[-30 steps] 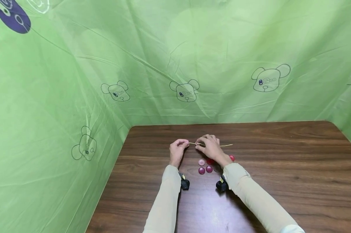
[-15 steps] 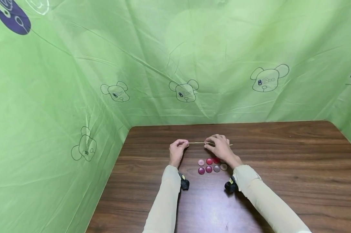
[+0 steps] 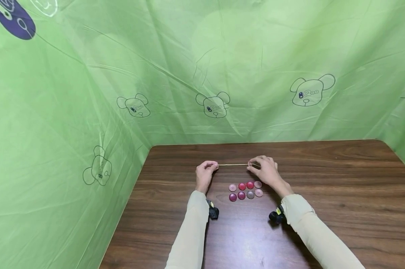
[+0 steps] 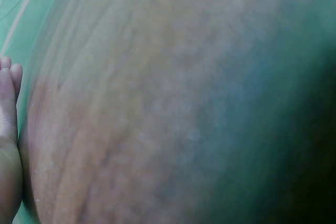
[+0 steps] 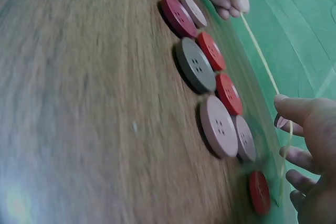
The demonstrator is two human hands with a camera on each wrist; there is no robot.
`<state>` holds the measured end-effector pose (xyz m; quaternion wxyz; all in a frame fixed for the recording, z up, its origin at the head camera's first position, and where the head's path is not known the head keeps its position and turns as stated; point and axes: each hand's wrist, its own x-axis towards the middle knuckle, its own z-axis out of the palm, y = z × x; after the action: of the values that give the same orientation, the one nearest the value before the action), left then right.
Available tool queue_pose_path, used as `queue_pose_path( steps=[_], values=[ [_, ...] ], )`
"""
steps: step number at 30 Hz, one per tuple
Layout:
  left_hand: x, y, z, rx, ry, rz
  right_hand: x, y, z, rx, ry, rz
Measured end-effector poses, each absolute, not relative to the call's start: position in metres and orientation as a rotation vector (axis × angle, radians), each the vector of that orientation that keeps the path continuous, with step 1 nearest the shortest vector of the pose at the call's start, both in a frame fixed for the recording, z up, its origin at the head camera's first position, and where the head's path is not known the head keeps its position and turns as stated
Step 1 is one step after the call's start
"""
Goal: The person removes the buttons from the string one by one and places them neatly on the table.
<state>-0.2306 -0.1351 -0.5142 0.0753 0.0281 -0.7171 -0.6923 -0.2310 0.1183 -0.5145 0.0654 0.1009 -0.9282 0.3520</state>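
My left hand (image 3: 204,175) pinches one end of a thin yellow cord (image 3: 232,164) between thumb and fingertips. The cord runs taut to my right hand (image 3: 265,170), whose thumb and finger pinch a pink button (image 5: 282,121) that appears to be on the cord. Past those fingers, the cord's loose end hangs down beside the palm in the right wrist view. Below the hands lie two rows of buttons, including a red button (image 3: 241,186), a grey button (image 3: 250,194) and a magenta button (image 3: 232,197). Only part of the left hand (image 4: 8,119) shows in its wrist view.
Another red button (image 5: 260,192) lies past the rows, near my right hand; in the head view that arm hides it. The brown wooden table (image 3: 175,157) meets green cloth walls (image 3: 175,74) at its back and left edges.
My right hand has slid to the right along the cord with the pink button, lengthening the taut stretch between the hands. Buttons formerly under the right wrist are uncovered. My left hand stays put.
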Motion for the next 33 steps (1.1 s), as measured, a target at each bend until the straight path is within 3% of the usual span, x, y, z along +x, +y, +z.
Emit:
queue_pose_path(
  steps=[20, 27, 33],
  values=[
    [-0.230, -0.135, -0.514, 0.042, -2.137, -2.130, -0.224, 0.155, -0.518, 0.189, -2.809, 1.075],
    [-0.245, -0.137, -0.541, 0.109, -2.144, -2.065, -0.223, 0.165, -0.520, 0.164, -2.829, 1.061],
    [-0.244, -0.137, -0.541, 0.085, -2.126, -2.055, -0.221, 0.173, -0.521, 0.152, -2.826, 1.042]
  ],
)
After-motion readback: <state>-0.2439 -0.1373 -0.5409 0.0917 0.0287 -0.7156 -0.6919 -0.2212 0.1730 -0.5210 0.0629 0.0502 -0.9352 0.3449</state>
